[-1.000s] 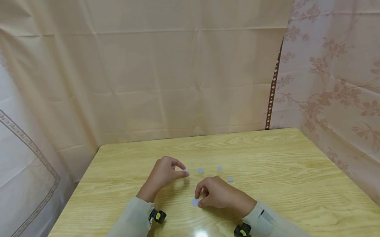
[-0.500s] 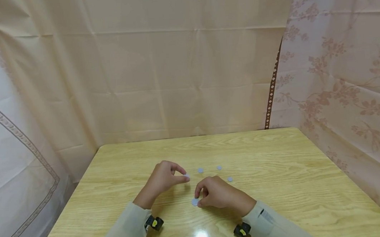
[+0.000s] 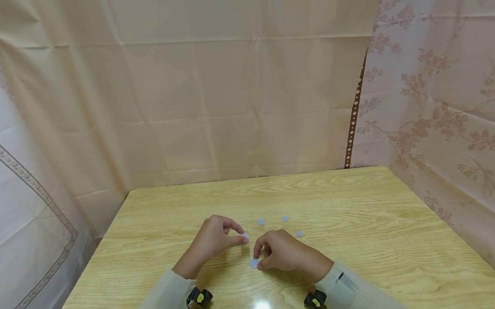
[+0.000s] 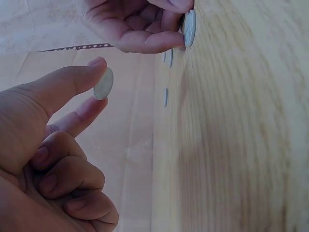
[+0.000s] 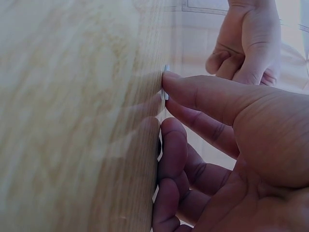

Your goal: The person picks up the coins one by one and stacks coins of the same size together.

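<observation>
My left hand (image 3: 215, 236) is raised over the table, pinching a silver coin (image 4: 103, 83) by its edges between thumb and index finger. Its other fingers are curled into the palm in the left wrist view. Lower and to the right, my right hand (image 3: 284, 253) rests at the tabletop. Its thumb and index finger hold another silver coin (image 3: 254, 264) that lies on or very near the wood; whether more than one coin is stacked there, I cannot tell. The left hand's coin is apart from this one, a little farther back.
Three more coins lie flat and apart behind the hands: a left one (image 3: 261, 222), a far one (image 3: 285, 219) and a right one (image 3: 299, 233). The wooden table (image 3: 170, 200) ends at a beige curtain (image 3: 228, 104). Patterned cloth (image 3: 451, 116) hangs on the right.
My left hand has come down the view, nearer to me and closer to the right hand's coin, still holding its coin. The right hand has stayed in place.
</observation>
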`<act>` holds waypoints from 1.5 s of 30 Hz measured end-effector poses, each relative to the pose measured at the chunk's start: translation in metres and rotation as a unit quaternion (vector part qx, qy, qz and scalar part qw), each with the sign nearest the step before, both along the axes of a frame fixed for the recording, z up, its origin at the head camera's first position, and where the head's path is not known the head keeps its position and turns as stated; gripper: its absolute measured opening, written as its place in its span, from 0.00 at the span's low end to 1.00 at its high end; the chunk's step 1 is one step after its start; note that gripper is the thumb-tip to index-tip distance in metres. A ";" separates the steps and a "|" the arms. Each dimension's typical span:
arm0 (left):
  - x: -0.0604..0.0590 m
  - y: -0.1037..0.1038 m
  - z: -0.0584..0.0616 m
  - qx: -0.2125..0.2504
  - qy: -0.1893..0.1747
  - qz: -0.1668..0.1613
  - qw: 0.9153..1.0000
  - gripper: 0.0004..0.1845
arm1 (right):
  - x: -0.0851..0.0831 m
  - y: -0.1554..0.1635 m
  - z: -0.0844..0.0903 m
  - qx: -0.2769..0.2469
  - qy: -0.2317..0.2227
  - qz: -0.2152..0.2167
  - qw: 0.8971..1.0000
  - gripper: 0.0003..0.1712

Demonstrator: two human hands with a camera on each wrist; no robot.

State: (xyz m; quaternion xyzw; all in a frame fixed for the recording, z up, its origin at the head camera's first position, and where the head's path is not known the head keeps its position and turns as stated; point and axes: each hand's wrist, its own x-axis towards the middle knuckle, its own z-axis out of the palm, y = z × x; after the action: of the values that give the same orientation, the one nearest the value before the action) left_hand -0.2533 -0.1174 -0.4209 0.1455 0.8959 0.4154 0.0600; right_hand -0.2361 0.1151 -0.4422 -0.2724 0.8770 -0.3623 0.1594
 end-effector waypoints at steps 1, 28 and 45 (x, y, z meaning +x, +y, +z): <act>0.000 0.001 -0.001 0.000 0.003 -0.002 1.000 0.09 | 0.000 0.000 0.000 0.000 -0.001 -0.001 1.000 0.07; -0.001 0.012 -0.019 -0.027 -0.048 -0.066 0.996 0.07 | -0.002 0.005 0.000 -0.005 -0.001 -0.003 1.000 0.08; 0.004 0.008 -0.019 -0.043 -0.073 -0.082 0.993 0.08 | -0.001 0.001 -0.002 -0.012 -0.002 0.003 1.000 0.07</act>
State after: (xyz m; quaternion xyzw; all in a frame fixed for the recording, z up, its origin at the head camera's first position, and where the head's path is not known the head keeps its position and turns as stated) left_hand -0.2492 -0.1091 -0.4397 0.1853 0.8911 0.3796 0.1658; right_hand -0.2373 0.1165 -0.4440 -0.2757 0.8716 -0.3729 0.1591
